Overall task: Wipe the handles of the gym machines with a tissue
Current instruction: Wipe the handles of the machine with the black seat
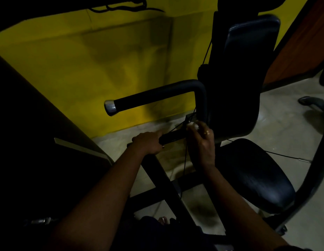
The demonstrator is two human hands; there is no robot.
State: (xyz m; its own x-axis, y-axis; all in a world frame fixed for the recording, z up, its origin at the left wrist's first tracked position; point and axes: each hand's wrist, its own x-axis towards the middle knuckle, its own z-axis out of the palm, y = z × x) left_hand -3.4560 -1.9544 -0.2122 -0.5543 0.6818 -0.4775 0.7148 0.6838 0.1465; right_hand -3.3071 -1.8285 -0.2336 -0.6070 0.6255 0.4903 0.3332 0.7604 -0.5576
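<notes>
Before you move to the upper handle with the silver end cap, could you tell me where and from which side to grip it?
Grip the upper handle on its straight black stretch, between the silver cap and the bend. Come from above on the near side, fingers wrapping round it: the bar lies nearly level with free space around, while the bend crowds against the backrest.

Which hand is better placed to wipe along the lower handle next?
Right. The right hand holds the tissue at the lower handle, near its bend; the left hand just holds the free end, without any tissue.
</notes>
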